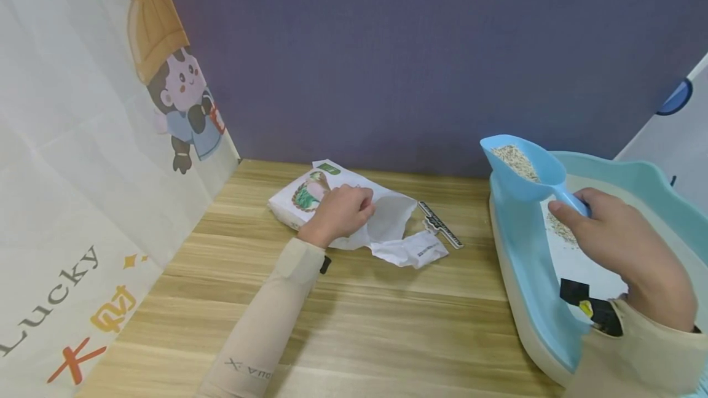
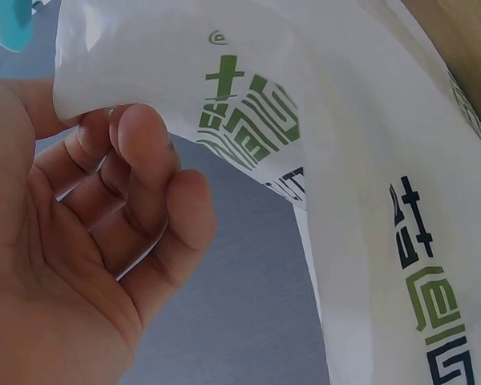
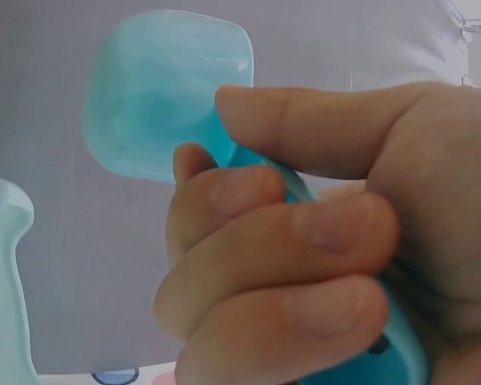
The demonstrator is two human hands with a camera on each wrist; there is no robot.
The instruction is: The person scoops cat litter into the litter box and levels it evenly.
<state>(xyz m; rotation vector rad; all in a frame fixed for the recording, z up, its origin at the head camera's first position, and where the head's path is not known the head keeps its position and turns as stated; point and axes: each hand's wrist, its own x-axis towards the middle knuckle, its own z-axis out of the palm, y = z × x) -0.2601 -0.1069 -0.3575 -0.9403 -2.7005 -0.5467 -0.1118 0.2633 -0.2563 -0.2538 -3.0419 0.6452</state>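
Observation:
My left hand pinches the edge of a white paper-like bag, which lies on the table with its mouth facing right. In the left wrist view the bag's edge runs between the thumb and curled fingers. My right hand grips the handle of a light blue scoop, with the thumb along it. Pale pellet-like litter lies in the scoop, which is held above the left rim of a blue-and-white litter tray. The right wrist view shows the scoop's underside.
More pellets lie on the tray's white floor, partly hidden by my right hand. A black-and-white clip-like strip lies right of the bag. A dark blue panel stands behind the wooden table, and a printed cloth hangs at left.

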